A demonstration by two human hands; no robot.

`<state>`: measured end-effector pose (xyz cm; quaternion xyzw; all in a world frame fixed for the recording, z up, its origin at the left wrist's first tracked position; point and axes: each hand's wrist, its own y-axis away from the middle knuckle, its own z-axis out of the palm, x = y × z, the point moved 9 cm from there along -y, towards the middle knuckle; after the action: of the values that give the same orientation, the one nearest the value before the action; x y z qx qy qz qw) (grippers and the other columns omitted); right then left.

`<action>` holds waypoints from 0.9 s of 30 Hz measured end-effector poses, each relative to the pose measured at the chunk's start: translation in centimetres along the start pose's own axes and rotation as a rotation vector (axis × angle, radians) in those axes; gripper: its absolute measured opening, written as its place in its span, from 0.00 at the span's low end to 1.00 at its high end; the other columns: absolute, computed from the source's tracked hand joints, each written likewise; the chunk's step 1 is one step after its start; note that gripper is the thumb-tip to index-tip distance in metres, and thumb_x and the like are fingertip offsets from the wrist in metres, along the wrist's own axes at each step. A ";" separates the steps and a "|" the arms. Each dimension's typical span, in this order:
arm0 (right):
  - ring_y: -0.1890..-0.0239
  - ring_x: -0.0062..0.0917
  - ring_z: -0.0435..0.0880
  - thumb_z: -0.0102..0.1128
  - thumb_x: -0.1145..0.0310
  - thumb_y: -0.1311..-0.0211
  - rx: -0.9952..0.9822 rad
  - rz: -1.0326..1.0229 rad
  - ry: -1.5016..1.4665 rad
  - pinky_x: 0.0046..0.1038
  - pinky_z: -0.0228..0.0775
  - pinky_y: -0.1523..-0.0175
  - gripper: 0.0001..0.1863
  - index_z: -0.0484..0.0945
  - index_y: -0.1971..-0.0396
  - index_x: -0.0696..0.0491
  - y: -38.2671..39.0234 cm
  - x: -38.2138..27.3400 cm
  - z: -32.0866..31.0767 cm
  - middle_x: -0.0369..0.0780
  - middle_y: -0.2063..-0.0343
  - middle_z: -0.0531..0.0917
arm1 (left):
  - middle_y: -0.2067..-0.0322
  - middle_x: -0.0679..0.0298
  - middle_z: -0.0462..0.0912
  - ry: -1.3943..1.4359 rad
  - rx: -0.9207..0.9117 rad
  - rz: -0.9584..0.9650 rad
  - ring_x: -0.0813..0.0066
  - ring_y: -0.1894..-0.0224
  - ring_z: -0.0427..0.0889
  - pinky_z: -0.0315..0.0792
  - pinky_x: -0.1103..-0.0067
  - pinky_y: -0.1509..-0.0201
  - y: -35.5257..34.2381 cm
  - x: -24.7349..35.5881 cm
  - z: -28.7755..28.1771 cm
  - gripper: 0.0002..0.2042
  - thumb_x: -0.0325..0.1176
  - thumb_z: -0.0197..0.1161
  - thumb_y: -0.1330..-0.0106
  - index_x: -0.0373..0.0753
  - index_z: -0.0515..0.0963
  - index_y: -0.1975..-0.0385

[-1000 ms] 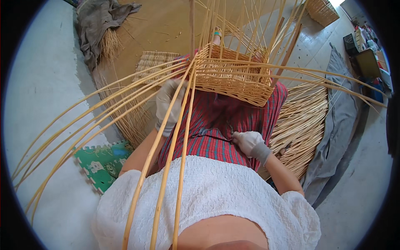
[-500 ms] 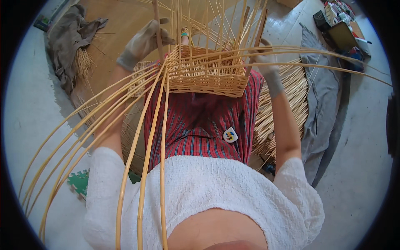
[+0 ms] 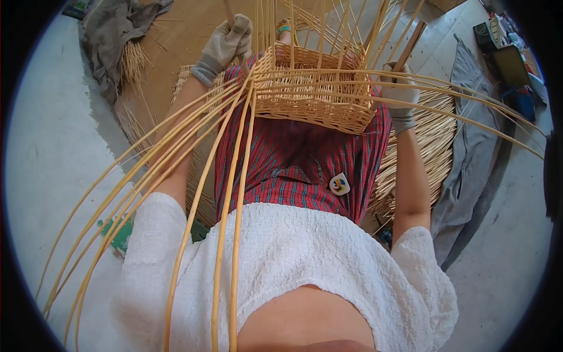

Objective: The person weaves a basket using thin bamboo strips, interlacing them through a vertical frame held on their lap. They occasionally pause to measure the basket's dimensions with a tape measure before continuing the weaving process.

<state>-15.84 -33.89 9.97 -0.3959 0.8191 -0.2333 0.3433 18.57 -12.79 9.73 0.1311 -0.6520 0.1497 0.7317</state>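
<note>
Our basket point(image 3: 316, 117) sits on our lap point(image 3: 281, 155) at 12 o'clock, probably light and stiff, its rods point(image 3: 219, 252) springy. Our left hand point(image 3: 227, 46) has its fingers wrapped round the 11 o'clock post point(image 3: 229, 10), our right hand point(image 3: 400, 94) round the 1 o'clock post point(image 3: 411, 47); we judge these 2 safer holds.

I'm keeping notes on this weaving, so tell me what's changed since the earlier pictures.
The right hand went from the lap forward to the right stick, which it now holds. The left hand moved up and closed around the left stick. The basket stayed on the lap.
</note>
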 end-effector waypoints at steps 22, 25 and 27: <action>0.61 0.33 0.85 0.64 0.51 0.37 -0.770 -0.184 -0.083 0.38 0.73 0.48 0.13 0.87 0.66 0.45 21.4 -15.4 -2.5 0.37 0.70 0.86 | 0.54 0.59 0.84 0.294 0.074 0.235 0.67 0.47 0.82 0.77 0.67 0.41 1.9 3.2 -2.1 0.16 0.38 0.56 0.22 0.37 0.74 0.41; 0.65 0.37 0.85 0.60 0.63 0.33 -0.537 0.163 -0.462 0.38 0.76 0.55 0.10 0.86 0.70 0.50 14.8 -14.3 -3.8 0.40 0.72 0.87 | 0.57 0.61 0.85 0.099 0.012 0.279 0.71 0.52 0.84 0.80 0.72 0.49 2.8 8.2 -3.0 0.15 0.38 0.55 0.22 0.37 0.76 0.44; 0.68 0.38 0.84 0.58 0.71 0.33 -0.382 0.049 -0.583 0.36 0.76 0.57 0.07 0.85 0.67 0.55 5.3 -17.3 -7.3 0.43 0.68 0.87 | 0.58 0.62 0.85 -0.006 -0.134 0.227 0.73 0.56 0.85 0.81 0.75 0.54 3.5 10.8 -1.6 0.14 0.38 0.55 0.21 0.37 0.77 0.46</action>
<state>-16.11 -16.05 17.84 -0.4831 0.7247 0.0554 0.4882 19.77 -8.49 20.22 0.0078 -0.6733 0.1873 0.7152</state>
